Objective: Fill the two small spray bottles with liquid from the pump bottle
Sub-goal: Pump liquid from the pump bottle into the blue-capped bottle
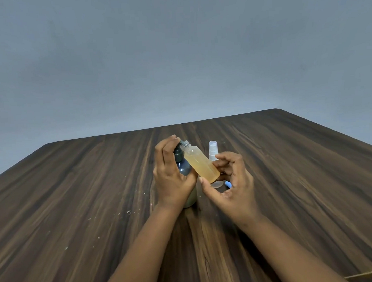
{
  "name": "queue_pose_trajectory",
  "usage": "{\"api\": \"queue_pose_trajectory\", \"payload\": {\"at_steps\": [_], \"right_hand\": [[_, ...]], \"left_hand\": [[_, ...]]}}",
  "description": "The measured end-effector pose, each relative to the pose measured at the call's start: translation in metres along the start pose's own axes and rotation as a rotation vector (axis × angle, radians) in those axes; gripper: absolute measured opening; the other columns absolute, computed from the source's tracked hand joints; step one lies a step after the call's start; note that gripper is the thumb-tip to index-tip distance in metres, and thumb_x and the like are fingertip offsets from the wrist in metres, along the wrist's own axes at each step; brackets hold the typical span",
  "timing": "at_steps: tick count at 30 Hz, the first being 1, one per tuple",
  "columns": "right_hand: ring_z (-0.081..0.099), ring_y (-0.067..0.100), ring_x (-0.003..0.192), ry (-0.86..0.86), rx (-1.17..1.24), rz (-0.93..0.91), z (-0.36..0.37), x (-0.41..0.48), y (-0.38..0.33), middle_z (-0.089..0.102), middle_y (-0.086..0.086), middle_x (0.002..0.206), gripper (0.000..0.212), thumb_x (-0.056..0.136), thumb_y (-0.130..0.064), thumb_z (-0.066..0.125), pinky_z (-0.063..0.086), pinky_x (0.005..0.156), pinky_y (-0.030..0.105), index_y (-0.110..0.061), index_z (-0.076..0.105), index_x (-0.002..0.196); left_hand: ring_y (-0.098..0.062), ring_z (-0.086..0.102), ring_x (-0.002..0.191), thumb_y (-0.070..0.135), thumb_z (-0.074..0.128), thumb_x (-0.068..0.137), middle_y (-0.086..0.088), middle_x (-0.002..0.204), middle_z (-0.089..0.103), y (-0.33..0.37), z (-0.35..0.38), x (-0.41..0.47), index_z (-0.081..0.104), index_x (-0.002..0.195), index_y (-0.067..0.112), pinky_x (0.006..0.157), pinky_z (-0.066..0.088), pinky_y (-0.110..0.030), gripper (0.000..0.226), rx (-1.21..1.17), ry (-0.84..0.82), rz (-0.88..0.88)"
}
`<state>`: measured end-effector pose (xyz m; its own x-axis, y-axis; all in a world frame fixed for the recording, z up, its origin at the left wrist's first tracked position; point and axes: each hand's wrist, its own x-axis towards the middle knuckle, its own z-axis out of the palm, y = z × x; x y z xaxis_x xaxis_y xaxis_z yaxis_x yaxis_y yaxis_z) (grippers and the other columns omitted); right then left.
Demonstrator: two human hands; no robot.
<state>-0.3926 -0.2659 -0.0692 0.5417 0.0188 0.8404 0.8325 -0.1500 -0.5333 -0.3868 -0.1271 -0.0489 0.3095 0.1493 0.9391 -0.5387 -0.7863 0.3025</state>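
My left hand grips the dark blue pump bottle, which stands on the table, with fingers over its black pump head. My right hand holds a small uncapped spray bottle tilted, its threaded open neck right at the pump's nozzle. This bottle is mostly full of amber liquid. A second small spray bottle, clear and with its sprayer and cap on, stands upright just behind my right hand. Its lower part is hidden by my fingers.
The dark wooden table stretches wide on both sides, with small white specks left of the bottles. A small blue and white piece lies by my right hand. A grey wall rises behind the table's far edge.
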Motion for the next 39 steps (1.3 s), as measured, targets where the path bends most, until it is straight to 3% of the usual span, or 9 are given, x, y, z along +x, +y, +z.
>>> {"api": "queue_pose_trajectory", "payload": {"at_steps": [5,13,20,23,26,33,37,39], "right_hand": [[0.061,0.006,0.091,-0.009,-0.004,-0.001,-0.0014,0.0005,-0.0001,0.055,-0.014,0.099,0.05,0.072,-0.033,0.071,0.049,0.073,0.008,-0.027,0.045,0.114],[0.062,0.008,0.09,-0.015,-0.027,-0.015,-0.0002,0.0001,0.0023,0.058,-0.005,0.098,0.051,0.073,-0.032,0.071,0.051,0.073,0.011,-0.024,0.045,0.115],[0.062,0.007,0.092,-0.015,-0.019,-0.001,0.0005,0.0,0.0017,0.057,-0.008,0.098,0.05,0.073,-0.033,0.071,0.05,0.074,0.01,-0.026,0.044,0.115],[0.062,0.006,0.091,-0.007,-0.011,0.0,0.0,0.0005,0.0015,0.056,-0.013,0.098,0.05,0.072,-0.033,0.071,0.049,0.074,0.009,-0.026,0.045,0.114],[0.061,0.006,0.091,-0.013,-0.005,-0.002,0.0,0.0009,0.0012,0.055,-0.015,0.1,0.05,0.072,-0.033,0.071,0.049,0.073,0.008,-0.026,0.045,0.114],[0.062,0.006,0.09,-0.021,-0.011,-0.005,0.0009,0.0003,-0.0001,0.057,-0.009,0.098,0.049,0.073,-0.033,0.07,0.048,0.072,0.006,-0.026,0.044,0.114],[0.062,0.005,0.09,-0.01,-0.017,-0.004,0.0007,0.0004,0.0005,0.055,-0.014,0.098,0.05,0.072,-0.032,0.071,0.048,0.072,0.006,-0.026,0.044,0.114],[0.062,0.006,0.089,-0.015,-0.017,-0.01,0.0008,0.0,0.0009,0.056,-0.013,0.097,0.05,0.072,-0.032,0.071,0.048,0.072,0.007,-0.025,0.045,0.114]], "left_hand": [[-0.021,0.048,0.117,0.026,0.067,0.07,-0.003,0.129,0.037,-0.0033,0.0012,-0.0024,0.036,0.128,0.015,0.087,0.045,-0.016,0.066,-0.001,-0.011,0.016],[-0.019,0.052,0.104,0.027,0.065,0.065,0.0,0.118,0.039,0.0006,0.0003,0.0004,0.038,0.117,0.018,0.077,0.051,-0.027,0.059,-0.013,0.009,-0.003],[-0.021,0.047,0.117,0.029,0.065,0.07,-0.002,0.13,0.035,-0.0025,0.0013,-0.0027,0.035,0.129,0.016,0.086,0.047,-0.02,0.067,0.022,-0.008,0.02],[-0.017,0.05,0.109,0.029,0.067,0.067,0.0,0.124,0.037,-0.0015,0.001,0.0005,0.038,0.123,0.018,0.08,0.048,-0.016,0.064,-0.007,-0.016,-0.009],[-0.018,0.054,0.097,0.029,0.065,0.064,0.001,0.117,0.038,-0.0003,0.0005,0.0021,0.039,0.118,0.02,0.071,0.052,-0.027,0.061,-0.004,-0.027,-0.033],[-0.022,0.05,0.113,0.027,0.067,0.068,-0.003,0.128,0.036,-0.0039,-0.002,-0.0025,0.036,0.127,0.017,0.08,0.053,-0.028,0.067,-0.009,-0.019,-0.002],[-0.019,0.051,0.108,0.029,0.066,0.067,-0.001,0.122,0.037,-0.0017,-0.0009,0.0003,0.037,0.121,0.018,0.078,0.048,-0.017,0.063,-0.019,-0.019,-0.009],[-0.02,0.054,0.099,0.03,0.064,0.065,0.0,0.117,0.037,0.0006,-0.0008,0.0012,0.038,0.117,0.02,0.073,0.048,-0.02,0.06,-0.01,-0.022,-0.037]]}}
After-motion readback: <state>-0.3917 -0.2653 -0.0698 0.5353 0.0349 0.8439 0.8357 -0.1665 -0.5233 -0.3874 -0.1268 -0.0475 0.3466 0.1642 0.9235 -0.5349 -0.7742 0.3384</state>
